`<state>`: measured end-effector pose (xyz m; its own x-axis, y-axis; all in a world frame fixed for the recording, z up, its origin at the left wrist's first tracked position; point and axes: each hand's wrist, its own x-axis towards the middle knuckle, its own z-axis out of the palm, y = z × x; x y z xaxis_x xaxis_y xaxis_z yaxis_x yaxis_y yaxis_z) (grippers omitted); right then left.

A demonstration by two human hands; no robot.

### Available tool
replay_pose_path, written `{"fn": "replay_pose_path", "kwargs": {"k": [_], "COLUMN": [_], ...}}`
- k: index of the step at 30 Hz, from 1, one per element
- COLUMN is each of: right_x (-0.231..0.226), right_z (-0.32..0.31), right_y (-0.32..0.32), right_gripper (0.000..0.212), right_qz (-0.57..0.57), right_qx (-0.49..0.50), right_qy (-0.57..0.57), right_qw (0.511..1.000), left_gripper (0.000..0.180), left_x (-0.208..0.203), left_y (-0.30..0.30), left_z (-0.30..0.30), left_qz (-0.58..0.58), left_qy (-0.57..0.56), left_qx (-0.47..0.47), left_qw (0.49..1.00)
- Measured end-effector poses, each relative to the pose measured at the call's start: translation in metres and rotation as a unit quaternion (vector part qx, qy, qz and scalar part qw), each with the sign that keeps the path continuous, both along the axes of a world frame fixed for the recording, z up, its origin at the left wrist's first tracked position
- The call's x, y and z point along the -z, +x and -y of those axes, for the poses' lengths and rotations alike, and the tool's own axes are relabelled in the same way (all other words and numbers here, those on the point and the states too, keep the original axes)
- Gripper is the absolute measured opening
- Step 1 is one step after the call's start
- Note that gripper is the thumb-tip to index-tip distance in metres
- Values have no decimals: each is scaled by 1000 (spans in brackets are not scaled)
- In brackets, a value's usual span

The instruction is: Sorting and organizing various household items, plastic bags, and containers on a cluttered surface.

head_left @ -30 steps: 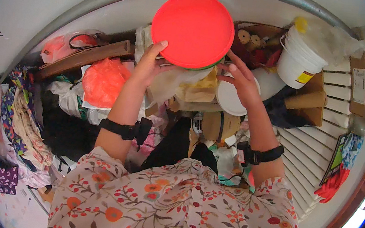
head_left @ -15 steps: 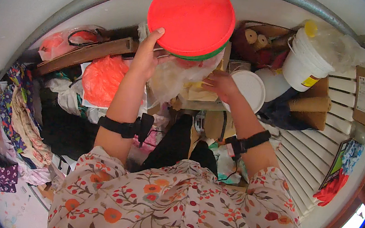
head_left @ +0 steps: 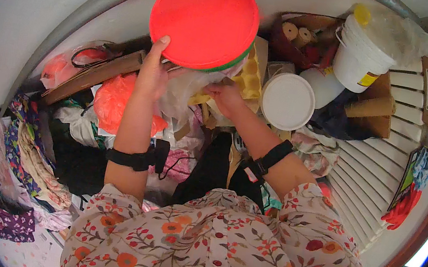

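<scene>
A round tub with a red lid and a green rim is held up at the far side by my left hand. The thumb presses on the lid's near left edge; the other fingers go out of sight beneath it. Under the tub hangs a crumpled clear plastic bag. My right hand is closed at the bag's right side, its fingertips pinching the plastic and partly hidden. Just behind that hand stands a yellow egg tray. Both wrists wear black straps.
To the right are a white round lid, a white bucket and a ribbed white radiator. An orange-red plastic bag and a wooden board lie left, beside piled clothes. A grey pipe curves along the wall.
The tub and my left hand have shifted left and slightly away. My right hand has also moved left, to the hanging bag, and more of the yellow egg tray shows.
</scene>
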<state>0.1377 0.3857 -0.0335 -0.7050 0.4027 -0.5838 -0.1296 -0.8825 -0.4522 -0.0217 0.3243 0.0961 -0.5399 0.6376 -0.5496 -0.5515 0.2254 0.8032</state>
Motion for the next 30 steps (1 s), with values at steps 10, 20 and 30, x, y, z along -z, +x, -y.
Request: {"fn": "replay_pose_path", "kwargs": {"k": [10,20,30], "right_x": [-6,-7,107], "right_z": [-55,-67,-72], "right_y": [67,184,306], "right_gripper": [42,30,30], "right_qz": [114,221,496], "right_qx": [-225,-71,93], "right_qy": [114,193,413], "right_qw": [961,953,758], "left_gripper": [94,69,25], "left_x": [-3,44,158], "left_y": [5,62,180], "left_z": [6,46,45], "left_qz": [-31,-36,42], "left_qy": [-27,30,-107], "left_qx": [5,-121,104], "left_qw": [999,992,988]}}
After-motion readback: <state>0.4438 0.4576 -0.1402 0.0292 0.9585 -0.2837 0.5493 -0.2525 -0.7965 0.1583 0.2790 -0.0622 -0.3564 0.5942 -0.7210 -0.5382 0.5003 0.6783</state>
